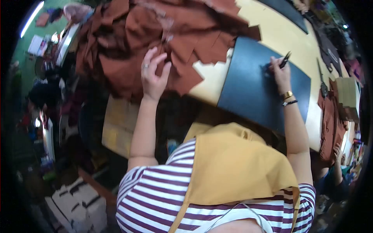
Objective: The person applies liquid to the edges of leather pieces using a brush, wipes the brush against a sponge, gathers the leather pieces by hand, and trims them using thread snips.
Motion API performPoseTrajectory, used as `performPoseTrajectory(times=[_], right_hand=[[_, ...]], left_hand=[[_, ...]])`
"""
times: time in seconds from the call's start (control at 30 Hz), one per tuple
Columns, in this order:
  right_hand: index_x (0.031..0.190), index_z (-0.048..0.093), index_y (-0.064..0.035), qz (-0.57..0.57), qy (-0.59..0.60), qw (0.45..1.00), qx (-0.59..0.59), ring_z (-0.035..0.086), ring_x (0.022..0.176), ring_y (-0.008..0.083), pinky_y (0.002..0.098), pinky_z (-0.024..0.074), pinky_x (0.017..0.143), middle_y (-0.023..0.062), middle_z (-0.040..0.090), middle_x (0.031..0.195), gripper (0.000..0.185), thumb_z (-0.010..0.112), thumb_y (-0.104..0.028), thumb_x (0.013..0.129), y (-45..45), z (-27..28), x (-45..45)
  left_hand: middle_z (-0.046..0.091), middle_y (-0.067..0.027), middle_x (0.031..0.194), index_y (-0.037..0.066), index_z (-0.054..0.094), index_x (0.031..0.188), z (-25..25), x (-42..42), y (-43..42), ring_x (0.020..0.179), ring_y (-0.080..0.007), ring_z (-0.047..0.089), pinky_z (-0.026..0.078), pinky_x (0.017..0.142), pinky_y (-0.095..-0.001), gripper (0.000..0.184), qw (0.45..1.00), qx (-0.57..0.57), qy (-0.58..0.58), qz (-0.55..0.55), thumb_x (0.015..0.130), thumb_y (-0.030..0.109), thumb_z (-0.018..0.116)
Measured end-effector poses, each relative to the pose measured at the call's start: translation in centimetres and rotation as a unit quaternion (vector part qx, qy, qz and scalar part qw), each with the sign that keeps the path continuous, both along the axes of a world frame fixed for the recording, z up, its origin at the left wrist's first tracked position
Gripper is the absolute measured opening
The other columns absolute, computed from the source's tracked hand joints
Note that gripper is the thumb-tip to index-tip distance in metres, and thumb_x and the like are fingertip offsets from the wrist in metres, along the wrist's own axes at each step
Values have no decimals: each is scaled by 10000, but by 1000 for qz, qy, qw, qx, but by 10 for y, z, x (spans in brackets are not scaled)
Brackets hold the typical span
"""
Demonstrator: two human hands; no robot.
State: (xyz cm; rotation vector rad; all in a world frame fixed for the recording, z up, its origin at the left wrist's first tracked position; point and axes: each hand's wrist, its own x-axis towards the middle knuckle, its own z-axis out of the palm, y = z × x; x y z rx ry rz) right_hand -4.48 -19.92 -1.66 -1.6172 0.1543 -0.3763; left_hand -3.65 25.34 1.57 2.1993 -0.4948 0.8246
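Brown leather pieces [186,39] lie in a large overlapping heap on the pale table [272,19]. My left hand [154,73] is over the heap's near side, fingers apart and slightly curled, with a ring on one finger and nothing held. To the right of the heap, a dark flat mat [248,77] rests on the table. Above the mat's right part, my right hand [280,72] is closed around a dark pen-like tool [285,59], whose tip points up and to the right.
More brown leather [329,120] lies at the table's right end beside a pale stacked block [347,93]. A dark tool [323,87] lies near it. Another person's hand [338,153] shows at the lower right. White pieces [77,206] are stacked at the lower left.
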Motion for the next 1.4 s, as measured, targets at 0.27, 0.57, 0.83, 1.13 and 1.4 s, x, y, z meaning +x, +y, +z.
performPoseTrajectory(times=[0.27, 0.57, 0.83, 1.13, 1.4], right_hand=[[999, 700, -22, -15, -33, 983, -181, 612, 802, 143, 287, 500, 676, 75, 666, 860, 374, 630, -381, 923, 22, 40, 77], [1040, 689, -118, 44, 54, 891, -449, 651, 911, 331, 419, 511, 817, 157, 687, 933, 273, 715, -244, 799, 55, 53, 107], [825, 618, -52, -55, -46, 858, -509, 614, 799, 334, 412, 487, 696, 124, 628, 838, 193, 660, -237, 854, -23, 102, 23], [893, 659, -60, -131, -2, 892, -432, 636, 752, 309, 373, 498, 652, 121, 647, 824, 155, 719, -178, 812, -46, 100, -82], [922, 668, -34, -85, 122, 927, -345, 616, 726, 338, 386, 474, 651, 187, 642, 809, 215, 698, -231, 842, -64, 50, -110]], left_hand=[[327, -125, 1489, 226, 533, 1306, 45, 103, -56, 1422, -376, 197, 161, 1067, -690, 596, 959, 268, 5, 94, 807, 529, 651], [94, -115, 1594, 271, 263, 1508, 42, 177, -68, 1464, -371, 25, 76, 1056, -734, 1021, 869, 408, 172, 222, 691, 831, 515], [177, -126, 1578, 222, 319, 1492, 27, 214, -76, 1465, -339, 66, 63, 1066, -731, 974, 819, 443, 281, 233, 735, 816, 473], [103, -156, 1588, 236, 184, 1528, 13, 229, -62, 1453, -404, 47, -18, 1088, -700, 1003, 825, 444, 312, 159, 753, 830, 411], [419, -244, 1418, 74, 532, 1315, 69, 88, -24, 1394, -372, 290, 169, 1096, -644, 604, 979, 191, 34, -56, 820, 368, 716]])
